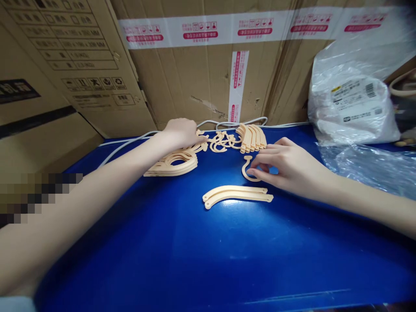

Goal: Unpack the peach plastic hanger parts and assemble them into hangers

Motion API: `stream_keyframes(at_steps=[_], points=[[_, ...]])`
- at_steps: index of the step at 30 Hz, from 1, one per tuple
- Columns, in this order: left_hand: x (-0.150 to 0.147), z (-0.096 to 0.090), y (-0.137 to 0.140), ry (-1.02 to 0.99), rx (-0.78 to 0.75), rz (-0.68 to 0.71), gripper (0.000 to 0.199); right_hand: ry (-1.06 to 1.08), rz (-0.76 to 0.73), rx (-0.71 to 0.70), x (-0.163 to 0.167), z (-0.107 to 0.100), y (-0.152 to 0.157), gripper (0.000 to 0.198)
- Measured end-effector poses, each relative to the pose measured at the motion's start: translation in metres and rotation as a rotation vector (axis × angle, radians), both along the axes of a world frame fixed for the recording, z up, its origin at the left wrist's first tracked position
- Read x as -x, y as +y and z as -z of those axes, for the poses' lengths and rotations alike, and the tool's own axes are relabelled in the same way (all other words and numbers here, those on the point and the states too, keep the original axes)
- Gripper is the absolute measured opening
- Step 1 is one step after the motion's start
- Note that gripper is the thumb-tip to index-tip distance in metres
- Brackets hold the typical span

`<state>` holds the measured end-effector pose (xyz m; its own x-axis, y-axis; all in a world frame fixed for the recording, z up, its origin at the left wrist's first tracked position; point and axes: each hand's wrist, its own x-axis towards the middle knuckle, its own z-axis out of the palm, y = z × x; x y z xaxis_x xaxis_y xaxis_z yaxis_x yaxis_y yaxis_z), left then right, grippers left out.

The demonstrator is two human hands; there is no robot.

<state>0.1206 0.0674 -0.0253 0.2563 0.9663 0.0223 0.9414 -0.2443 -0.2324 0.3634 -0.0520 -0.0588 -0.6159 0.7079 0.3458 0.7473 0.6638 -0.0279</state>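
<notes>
My right hand [286, 167] pinches a cream plastic hanger hook [244, 168] between thumb and fingers, low over the table. Farther back on the left, my left hand [182, 132] reaches into small cream plastic pieces [202, 146]; its fingers are bent down and mostly hidden, so what they grip does not show. Two curved hanger arms [237, 195] lie side by side in front of my hands. Beside the left wrist is a stack of cream hanger pieces with an oval opening [175, 170]. Several loose hooks [219, 143] lie between the hands, next to a stack of curved arms [251, 138].
A blue table [208, 260] carries everything. Cardboard boxes [195, 78] wall off its back and left. At the right stand a white plastic-wrapped package [354, 104] and clear plastic film [364, 167]. A white cable [125, 145] runs along the back.
</notes>
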Motion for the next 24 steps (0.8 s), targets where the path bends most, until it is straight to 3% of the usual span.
stream_keyframes(at_steps=[4,14,24], points=[[-0.003,0.000,0.005,0.026,0.043,0.016,0.056,-0.002,-0.014,-0.005,0.000,0.001,0.000,0.023],[0.001,0.001,0.020,-0.149,0.103,0.021,0.042,-0.014,-0.029,0.014,0.000,0.004,0.001,0.023],[-0.001,-0.014,0.022,-0.494,0.191,0.176,0.032,-0.014,-0.021,-0.018,-0.002,0.004,0.000,0.024]])
